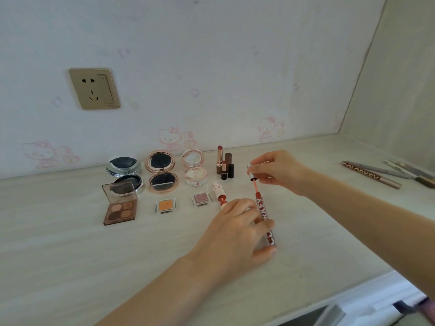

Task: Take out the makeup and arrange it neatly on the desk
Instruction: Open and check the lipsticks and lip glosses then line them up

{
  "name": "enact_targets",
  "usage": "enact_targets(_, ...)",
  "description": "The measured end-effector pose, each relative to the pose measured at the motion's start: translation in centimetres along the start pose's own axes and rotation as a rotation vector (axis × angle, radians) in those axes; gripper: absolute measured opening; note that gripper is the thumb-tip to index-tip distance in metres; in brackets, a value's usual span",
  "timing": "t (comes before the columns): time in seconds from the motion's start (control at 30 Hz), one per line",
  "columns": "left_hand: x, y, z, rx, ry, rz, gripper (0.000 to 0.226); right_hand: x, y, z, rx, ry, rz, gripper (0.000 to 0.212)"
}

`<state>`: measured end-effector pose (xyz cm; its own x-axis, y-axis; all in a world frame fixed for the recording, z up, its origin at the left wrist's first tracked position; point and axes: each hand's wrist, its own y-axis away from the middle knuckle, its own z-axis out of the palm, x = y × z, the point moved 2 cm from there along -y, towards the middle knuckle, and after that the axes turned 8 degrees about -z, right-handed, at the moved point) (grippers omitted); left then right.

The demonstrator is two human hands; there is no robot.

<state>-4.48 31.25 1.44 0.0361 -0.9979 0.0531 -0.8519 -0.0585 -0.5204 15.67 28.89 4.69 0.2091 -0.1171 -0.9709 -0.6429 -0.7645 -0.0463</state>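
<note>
Left hand [237,228] grips our lip-gloss tube [264,222]; right hand [276,171] pinches its wand cap [251,171] (tube axis near-far), wand just beyond the mouth.

Soft, even daylight fills the scene, bright but without harsh glare. Shadows are faint: only a pale one lies on the counter [70,243] under the left hand [237,234]. Both hands look slightly smeared, the right hand [280,170] less so. The wall [211,67] beyond the hands looks washed out and hazy. The wide lens bends the counter edge and the wall corner to the right of the hands.
</note>
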Motion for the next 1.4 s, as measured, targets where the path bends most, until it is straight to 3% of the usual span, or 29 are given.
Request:
enact_targets(0.33, -0.4, 0.1, -0.1, -0.072, -0.037, -0.064, 0.038, 0.2, -1.7, 2.9, -0.067, 0.192, 0.069, 0.018)
enact_targets(0.67, -1.0, 0.0, 0.7, -0.131, 0.122, -0.068, 0.035, -0.5, -2.2, 5.6, -0.106, 0.414, -0.013, 0.003)
enact_targets(1.07, -1.5, 0.2, 0.9, -0.060, 0.138, -0.057, 0.030, 0.3, -2.4, 6.2, -0.059, 0.400, -0.077, 0.007)
enact_targets(1.4, -1.6, 0.5, 0.8, -0.039, 0.158, -0.086, 0.024, 0.2, -1.9, 5.6, -0.134, 0.364, -0.035, 0.011)
